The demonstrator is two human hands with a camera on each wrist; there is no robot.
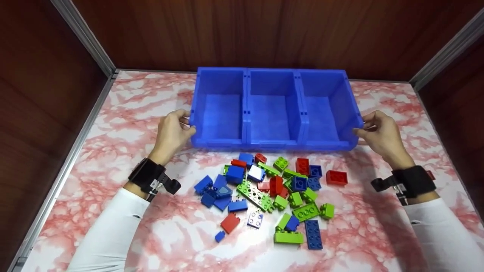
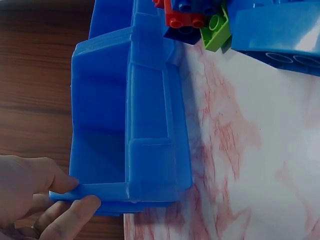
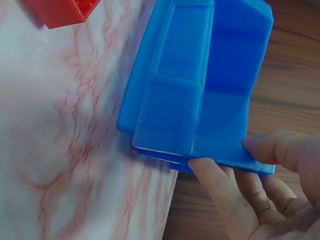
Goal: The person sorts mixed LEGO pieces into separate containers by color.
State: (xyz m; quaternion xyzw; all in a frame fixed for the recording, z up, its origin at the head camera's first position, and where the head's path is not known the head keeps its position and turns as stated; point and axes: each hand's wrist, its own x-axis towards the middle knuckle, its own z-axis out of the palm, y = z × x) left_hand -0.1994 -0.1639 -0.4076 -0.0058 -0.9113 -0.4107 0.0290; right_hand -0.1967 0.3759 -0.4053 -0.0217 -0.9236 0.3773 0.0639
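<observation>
A blue bin with three compartments (image 1: 272,145) stands at the back of the table, with nothing lying in its compartments. My left hand (image 1: 172,130) grips its left side wall near the front corner. At the opposite end, my right hand (image 1: 382,136) pinches the right side wall. In the left wrist view the left fingers (image 2: 70,215) and thumb close on the wall's rim. The right wrist view shows the right hand (image 3: 270,195) on the blue wall (image 3: 225,155) in much the same way; some fingertips are hidden beneath it.
Toy bricks in blue, red, green and white lie loose in front of the bin, among them a long green brick (image 1: 289,237), a dark blue plate (image 1: 314,234) and a red brick (image 1: 336,177). Brown wooden panels (image 1: 242,34) enclose the marbled table (image 1: 181,241).
</observation>
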